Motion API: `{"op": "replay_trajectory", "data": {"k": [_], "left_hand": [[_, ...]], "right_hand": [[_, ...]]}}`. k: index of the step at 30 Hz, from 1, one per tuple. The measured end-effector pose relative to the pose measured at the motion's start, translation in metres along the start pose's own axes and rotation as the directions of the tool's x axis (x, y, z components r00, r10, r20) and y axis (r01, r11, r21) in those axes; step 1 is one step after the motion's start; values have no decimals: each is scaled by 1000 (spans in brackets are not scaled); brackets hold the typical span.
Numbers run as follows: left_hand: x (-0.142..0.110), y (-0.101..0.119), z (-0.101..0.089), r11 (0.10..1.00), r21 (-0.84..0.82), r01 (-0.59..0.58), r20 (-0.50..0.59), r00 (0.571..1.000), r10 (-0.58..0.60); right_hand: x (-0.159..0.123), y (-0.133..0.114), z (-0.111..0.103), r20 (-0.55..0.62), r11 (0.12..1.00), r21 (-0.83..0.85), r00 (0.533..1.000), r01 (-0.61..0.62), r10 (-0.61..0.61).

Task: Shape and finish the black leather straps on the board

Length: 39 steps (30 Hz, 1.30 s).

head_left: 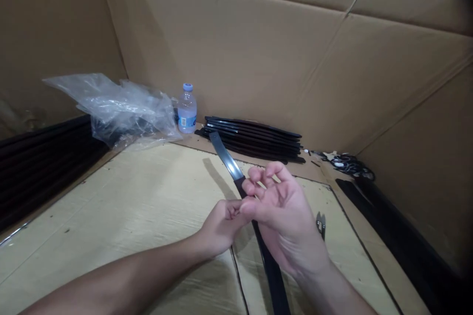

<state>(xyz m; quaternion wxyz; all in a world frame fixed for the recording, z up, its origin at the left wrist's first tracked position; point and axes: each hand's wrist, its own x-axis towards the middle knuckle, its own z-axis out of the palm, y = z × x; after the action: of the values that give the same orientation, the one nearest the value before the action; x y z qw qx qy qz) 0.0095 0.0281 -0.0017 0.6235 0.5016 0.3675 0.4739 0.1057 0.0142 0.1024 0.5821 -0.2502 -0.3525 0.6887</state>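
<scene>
Evidently the sleeved metal strip (pixel 271 270) is lifted for close handling: it slants up from the near edge, its bare end above the pale board (pixel 148 216), casting a separate shadow. The left hand (pixel 221 228) has its fingers curled and pressed together, seemingly steadying the strip at the black sleeve. The right hand (pixel 288 221) meets it there, thumb tip against the left's fingertips, other fingers loosely bent and slightly spread; whether it pinches the sleeve edge or something finer cannot be told. Meeting so closely probably gives fine control.

Right of the strip lie small metal snips (pixel 320 225), within easy reach, and farther right, a tangle of cords (pixel 349 166). Just beyond its bare end, a stack of dark strips (pixel 258 141) lies lengthwise, likely to stay orderly. Beyond it to the left stand a water bottle (pixel 187 110) and crumpled clear plastic (pixel 129 108), apparently kept aside.
</scene>
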Motion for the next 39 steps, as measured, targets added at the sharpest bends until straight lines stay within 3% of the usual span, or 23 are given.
{"op": "replay_trajectory", "data": {"k": [5, 11, 17, 27, 34, 39], "left_hand": [[2, -6, -3, 999, 23, 47, 46, 998, -48], [1, -5, -4, 994, 2, 113, 46, 992, -113], [1, -3, -4, 989, -9, 150, 74, 986, -149], [-1, -9, -6, 998, 34, 53, 29, 998, -54], [-1, -9, -6, 1000, 20, -9, 51, 999, 8], [-2, -2, -4, 1000, 25, -17, 64, 998, 15]], "right_hand": [[16, 5, -20, -136, 992, 72, 984, -104, 113], [13, -5, -23, -67, 979, 175, 991, -104, 118], [7, -12, -21, -30, 981, 161, 993, -109, 115], [5, -9, -16, -51, 994, 68, 995, -83, 86], [1, -5, -18, 100, 985, 63, 983, -163, 156], [-4, -7, -15, 115, 986, 34, 981, -161, 156]]}}
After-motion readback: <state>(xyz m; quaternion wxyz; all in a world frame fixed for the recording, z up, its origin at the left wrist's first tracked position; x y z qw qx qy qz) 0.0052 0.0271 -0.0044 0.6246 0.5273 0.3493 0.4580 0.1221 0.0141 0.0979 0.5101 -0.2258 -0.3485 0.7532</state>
